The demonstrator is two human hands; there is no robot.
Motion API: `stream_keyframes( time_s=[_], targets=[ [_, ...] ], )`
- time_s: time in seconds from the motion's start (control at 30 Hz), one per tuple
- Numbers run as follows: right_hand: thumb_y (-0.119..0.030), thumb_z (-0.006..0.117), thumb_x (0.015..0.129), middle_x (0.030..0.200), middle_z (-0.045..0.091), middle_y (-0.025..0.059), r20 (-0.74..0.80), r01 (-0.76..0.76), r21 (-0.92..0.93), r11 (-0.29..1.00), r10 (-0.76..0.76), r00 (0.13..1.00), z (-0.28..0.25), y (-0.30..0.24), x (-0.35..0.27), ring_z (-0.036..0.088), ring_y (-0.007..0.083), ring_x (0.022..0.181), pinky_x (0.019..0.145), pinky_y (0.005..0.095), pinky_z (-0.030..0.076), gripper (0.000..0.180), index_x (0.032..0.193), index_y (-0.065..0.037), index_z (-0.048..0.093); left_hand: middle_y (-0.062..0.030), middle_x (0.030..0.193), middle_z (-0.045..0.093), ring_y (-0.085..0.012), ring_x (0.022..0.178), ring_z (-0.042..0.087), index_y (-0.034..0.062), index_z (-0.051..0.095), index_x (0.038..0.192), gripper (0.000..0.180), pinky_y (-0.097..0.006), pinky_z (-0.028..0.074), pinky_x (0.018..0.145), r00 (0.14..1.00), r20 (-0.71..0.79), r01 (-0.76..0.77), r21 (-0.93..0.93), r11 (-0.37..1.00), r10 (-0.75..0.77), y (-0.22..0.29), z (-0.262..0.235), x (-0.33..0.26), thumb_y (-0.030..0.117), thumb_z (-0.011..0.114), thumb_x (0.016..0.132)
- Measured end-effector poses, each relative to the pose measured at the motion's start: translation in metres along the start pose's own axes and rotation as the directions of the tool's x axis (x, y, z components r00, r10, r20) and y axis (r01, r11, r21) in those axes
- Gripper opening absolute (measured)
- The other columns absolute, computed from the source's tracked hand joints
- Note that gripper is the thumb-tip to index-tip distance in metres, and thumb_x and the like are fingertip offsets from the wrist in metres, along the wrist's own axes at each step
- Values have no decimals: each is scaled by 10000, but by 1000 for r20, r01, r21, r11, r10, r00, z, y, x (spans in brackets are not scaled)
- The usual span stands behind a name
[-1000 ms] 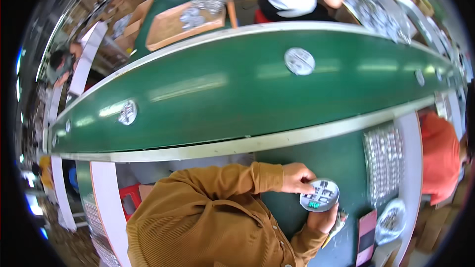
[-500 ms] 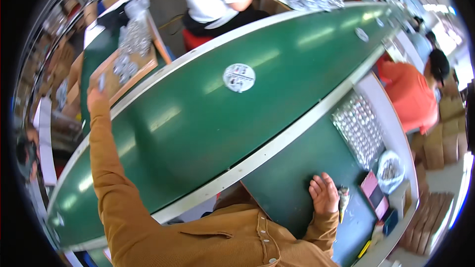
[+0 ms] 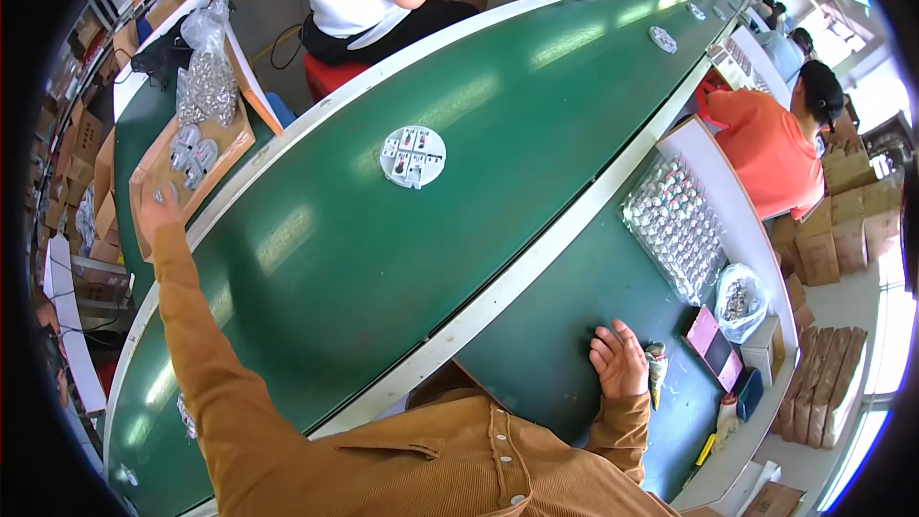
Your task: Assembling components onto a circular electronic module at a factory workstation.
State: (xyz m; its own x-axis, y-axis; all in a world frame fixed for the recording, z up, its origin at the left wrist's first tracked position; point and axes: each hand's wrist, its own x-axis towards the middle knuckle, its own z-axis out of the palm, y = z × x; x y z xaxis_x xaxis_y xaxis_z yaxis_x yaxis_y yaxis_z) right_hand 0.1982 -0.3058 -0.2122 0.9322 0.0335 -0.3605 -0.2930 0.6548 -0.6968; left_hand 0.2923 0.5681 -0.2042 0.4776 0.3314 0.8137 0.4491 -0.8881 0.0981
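My left arm stretches across the green conveyor belt [image 3: 325,278] to a cardboard tray [image 3: 228,165] beyond its far edge. At the tray's near-left corner, my left hand [image 3: 156,215] closes on a small pale part [image 3: 166,193], mostly hidden by the fingers. Several whitish round parts [image 3: 194,158] lie in the tray, beside a clear bag of small metal pieces [image 3: 211,86]. My right hand [image 3: 620,361] rests palm up on the green worktable [image 3: 546,354], fingers loosely curled and apart, holding nothing. Just right of it lies a small, wrapped-looking tool [image 3: 656,373].
A white disc with square compartments [image 3: 414,157] rides on the belt; another disc [image 3: 662,39] is farther along. On my table are a tray of small round parts [image 3: 675,225], a bag of pieces [image 3: 742,304], a pink-and-black case [image 3: 713,349] and a yellow cutter [image 3: 706,450]. Co-workers sit nearby.
The whole view has shifted and become sharper. The disc on the belt now appears farther left. My left hand stays at the tray with the pale part; my right hand keeps its place on the table.
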Motion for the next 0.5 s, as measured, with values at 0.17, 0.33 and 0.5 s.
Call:
stream_keyframes(
  time_s=[0.17, 0.33, 0.5],
  targets=[
    [-222, 519, 1088, 1300, 658, 247, -19, 29, 17, 999, -28, 999, -1, -5, -7, 725, 327, 1060, 891, 388, 622, 426, 1449, 0, 480, -150, 1333, 645, -287, 1197, 612, 70, 558, 1441, 619, -393, 478, 1049, 769, 630, 411, -618, 671, 109, 307, -72, -15, 270, 764, 893],
    [-207, 501, 1091, 1302, 654, 254, -16, 91, 40, 995, -90, 996, -9, 5, -11, 716, 338, 1065, 906, 406, 612, 413, 1446, 4, 486, -323, 1630, 239, -477, 1464, 350, 57, 356, 1558, 1007, -508, 319, 1208, 645, 560, 34, -701, 713, 520, 425, -48, -75, 364, 872, 749],
    [-178, 494, 1087, 1320, 640, 269, 26, 34, 51, 998, -36, 999, 6, 6, -13, 687, 361, 1118, 995, 446, 557, 411, 1454, 8, 496, -226, 1354, 585, -427, 1175, 574, 41, 584, 1356, 702, -485, 463, 1046, 817, 256, -148, -773, 617, 517, 419, -7, -116, 183, 849, 722]
  ],
)
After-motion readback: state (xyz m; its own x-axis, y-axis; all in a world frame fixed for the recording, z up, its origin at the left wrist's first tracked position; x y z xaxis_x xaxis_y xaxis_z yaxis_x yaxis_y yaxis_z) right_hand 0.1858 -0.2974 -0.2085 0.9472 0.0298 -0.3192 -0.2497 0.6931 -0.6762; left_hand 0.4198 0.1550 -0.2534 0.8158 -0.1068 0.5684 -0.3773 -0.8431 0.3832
